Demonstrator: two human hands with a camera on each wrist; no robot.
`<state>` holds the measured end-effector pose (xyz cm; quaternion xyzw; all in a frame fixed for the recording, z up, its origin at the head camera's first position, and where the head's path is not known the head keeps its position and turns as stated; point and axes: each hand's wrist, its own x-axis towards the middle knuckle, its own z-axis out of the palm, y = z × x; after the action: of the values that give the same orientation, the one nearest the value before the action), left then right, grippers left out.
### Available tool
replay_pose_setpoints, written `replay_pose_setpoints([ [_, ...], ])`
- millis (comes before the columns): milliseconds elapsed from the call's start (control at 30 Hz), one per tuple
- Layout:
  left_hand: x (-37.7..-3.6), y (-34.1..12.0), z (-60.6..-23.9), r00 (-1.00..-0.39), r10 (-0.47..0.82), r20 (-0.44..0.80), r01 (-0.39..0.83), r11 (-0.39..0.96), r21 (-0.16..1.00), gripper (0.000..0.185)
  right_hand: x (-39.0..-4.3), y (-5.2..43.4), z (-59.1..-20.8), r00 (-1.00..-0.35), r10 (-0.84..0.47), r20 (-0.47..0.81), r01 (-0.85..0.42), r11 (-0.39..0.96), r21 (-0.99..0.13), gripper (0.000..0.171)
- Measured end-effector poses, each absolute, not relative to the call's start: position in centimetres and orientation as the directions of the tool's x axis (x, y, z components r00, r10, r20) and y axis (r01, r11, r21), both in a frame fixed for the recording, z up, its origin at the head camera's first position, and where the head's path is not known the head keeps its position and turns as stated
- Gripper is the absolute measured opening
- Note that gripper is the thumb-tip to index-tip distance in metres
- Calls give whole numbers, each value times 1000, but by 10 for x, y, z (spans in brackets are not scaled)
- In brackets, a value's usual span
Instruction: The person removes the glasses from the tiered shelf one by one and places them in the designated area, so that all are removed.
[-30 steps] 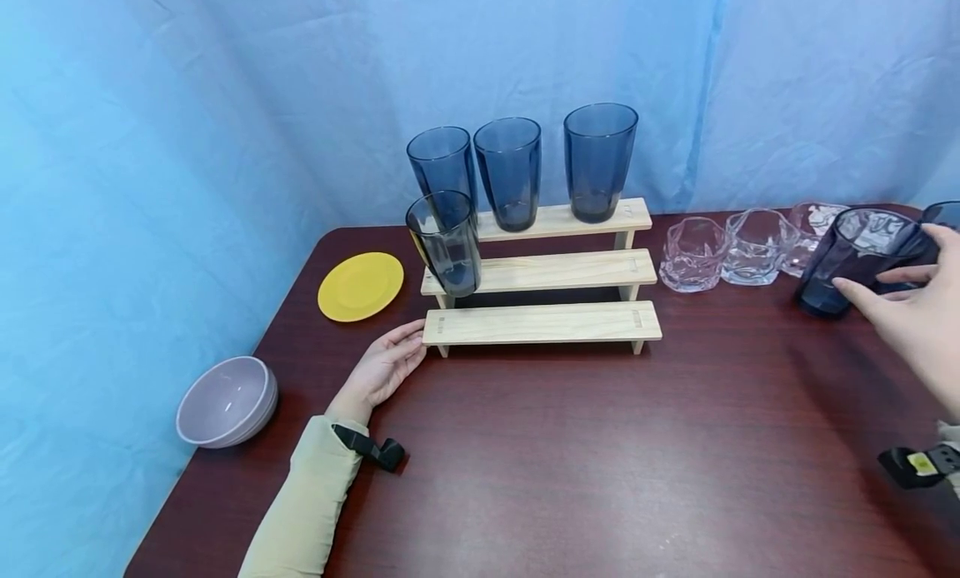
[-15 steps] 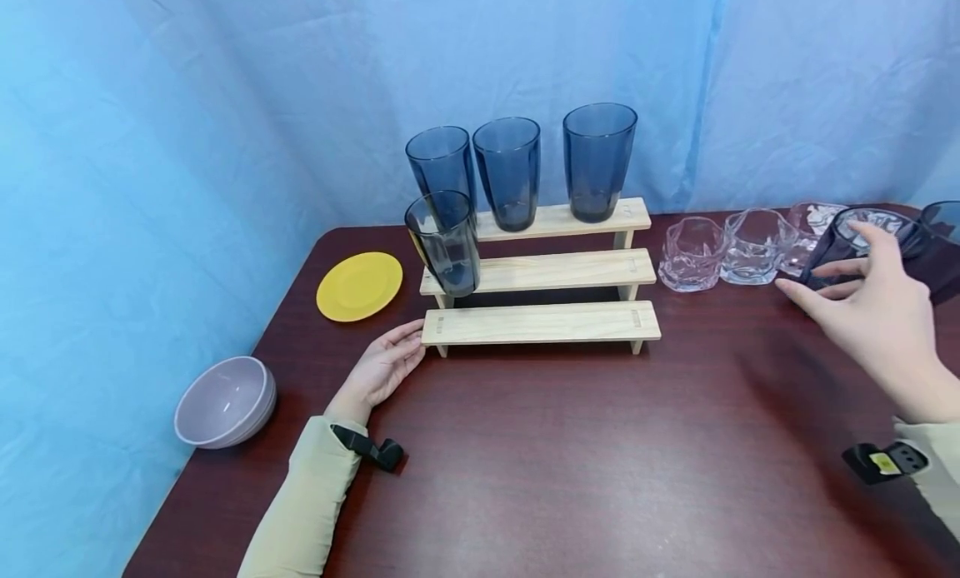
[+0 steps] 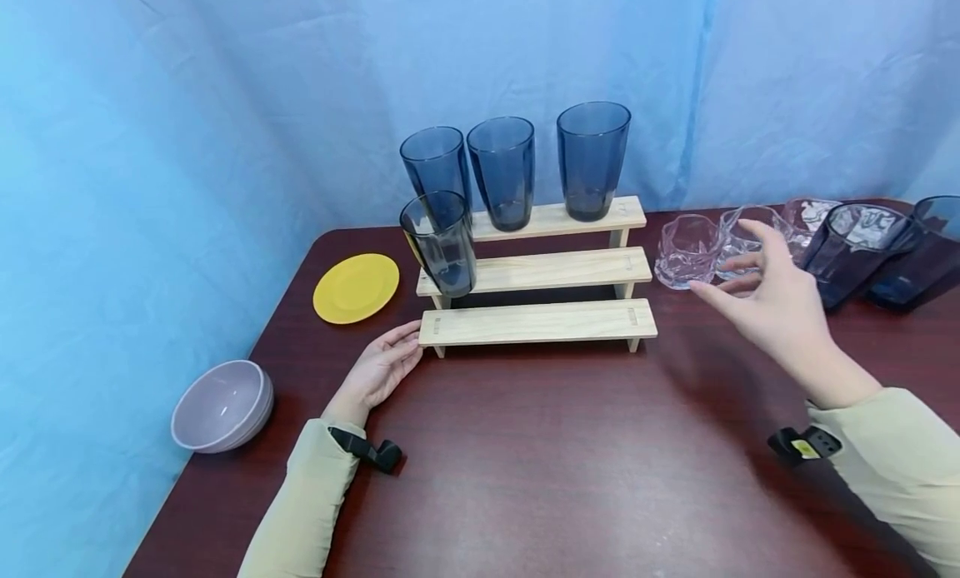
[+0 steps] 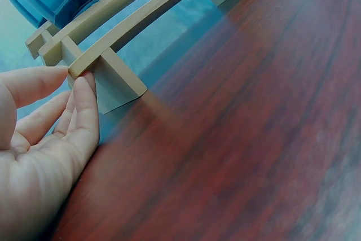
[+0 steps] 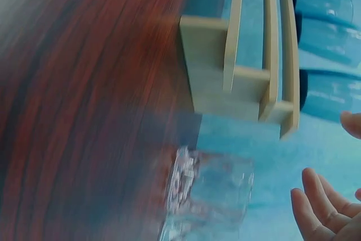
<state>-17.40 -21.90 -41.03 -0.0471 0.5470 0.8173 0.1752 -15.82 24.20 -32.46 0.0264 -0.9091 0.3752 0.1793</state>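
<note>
My left hand [image 3: 382, 366] pinches the left end of the lowest step of a three-tier wooden rack [image 3: 536, 321]; in the left wrist view the thumb is at the step's corner [image 4: 84, 63] and the fingers are beneath. Three blue-tinted tumblers [image 3: 592, 161] stand on the top step, and another tumbler [image 3: 442, 245] is at the left of the middle step. Nothing is in my right hand [image 3: 780, 303], whose thumb and fingers are spread beside the clear wavy glasses. The nearest clear glass [image 3: 685, 249] shows whole by the thumb; the hand partly covers the one behind.
Two more dark blue tumblers [image 3: 851, 253] stand at the far right, with a third clear glass [image 3: 806, 220] behind them. A yellow plate [image 3: 356, 288] lies left of the rack. Nearer the left table edge sits a lilac bowl [image 3: 222, 407]. Blue cloth hangs behind.
My right hand has moved left from the dark tumblers at the far right to the clear glasses, holding nothing now. The left hand stays at the rack's end.
</note>
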Motion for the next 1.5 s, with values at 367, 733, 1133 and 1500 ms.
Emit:
replay_pose_setpoints([
  [367,-174,-220,-409,-936,221,-275,-336,-323,885,54,-170,189,-322,-931,-24,363,-285,668,-687,83],
  [733,-172,-218,-412,-938,223,-264,-328,-336,883,54,-179,147,-323,-927,-125,353,-354,603,-715,80],
  [1133,-173,-218,-411,-939,222,-263,-326,-327,887,55,-188,107,-313,-926,-215,310,-378,540,-752,83],
  [1500,-172,-218,-410,-936,216,-277,-335,-314,888,54,-196,71,-297,-915,-316,251,-387,507,-770,87],
])
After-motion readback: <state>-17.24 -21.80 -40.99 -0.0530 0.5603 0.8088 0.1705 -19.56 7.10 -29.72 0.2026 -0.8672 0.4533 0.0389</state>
